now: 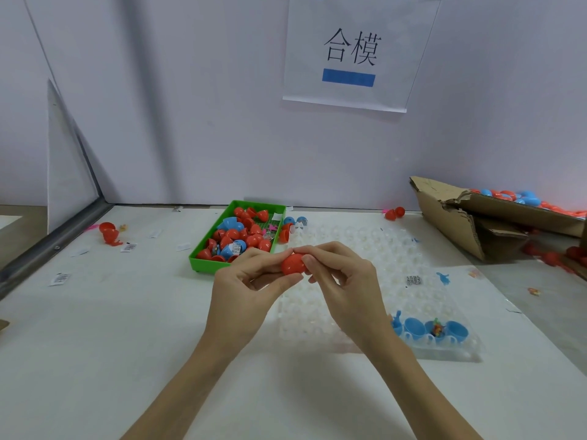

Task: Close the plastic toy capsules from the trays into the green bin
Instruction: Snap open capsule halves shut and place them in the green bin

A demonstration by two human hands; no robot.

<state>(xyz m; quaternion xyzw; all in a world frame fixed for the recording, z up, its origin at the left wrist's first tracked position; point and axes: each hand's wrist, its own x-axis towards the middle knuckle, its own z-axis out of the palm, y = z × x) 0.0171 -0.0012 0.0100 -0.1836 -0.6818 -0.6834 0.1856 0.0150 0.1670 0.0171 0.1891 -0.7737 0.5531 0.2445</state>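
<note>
A big white table [127, 328] sits against a pale wall [190, 106]. A paper sign [359, 52] with black writing and a blue bar hangs on the wall. A gray metal bar [54, 246] runs along the table's left edge. Soft light fills the room.

Both hands meet above the white table [127, 328] — the left hand [251, 281] and the right hand [343, 281] pinch one red capsule [293, 264] between their fingertips. Behind them stands the green bin [203, 263], full of red and blue capsules. The clear tray [444, 352] lies under the right wrist — three blue halves [414, 328] sit at its near edge.
</note>
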